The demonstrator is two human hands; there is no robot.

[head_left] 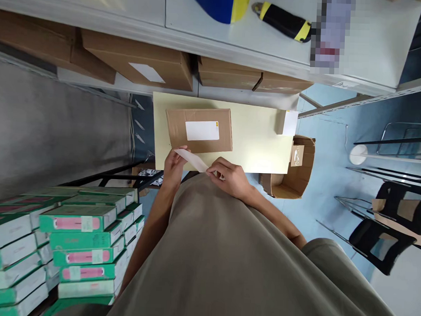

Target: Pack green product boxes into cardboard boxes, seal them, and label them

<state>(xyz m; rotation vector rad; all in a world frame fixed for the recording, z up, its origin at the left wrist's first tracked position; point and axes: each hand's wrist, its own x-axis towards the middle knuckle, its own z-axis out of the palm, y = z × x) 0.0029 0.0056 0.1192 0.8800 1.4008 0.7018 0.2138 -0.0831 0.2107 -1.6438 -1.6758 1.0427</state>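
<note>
A flat brown cardboard parcel (198, 130) with a white label lies on a pale yellow table (256, 136). Just in front of it, at the table's near edge, both hands hold a white paper strip (193, 159). My left hand (173, 166) pinches the strip's left end. My right hand (230, 177) pinches its right end, fingers curled. The strip slants between them, touching or just above the parcel's near edge.
A small white box (287, 122) stands at the table's right end. An open cardboard box (293, 172) sits on the floor to the right. Stacks of green and white boxes (79, 245) rise at lower left. Brown cartons (141, 63) fill a shelf beyond. Black chairs (388, 219) stand right.
</note>
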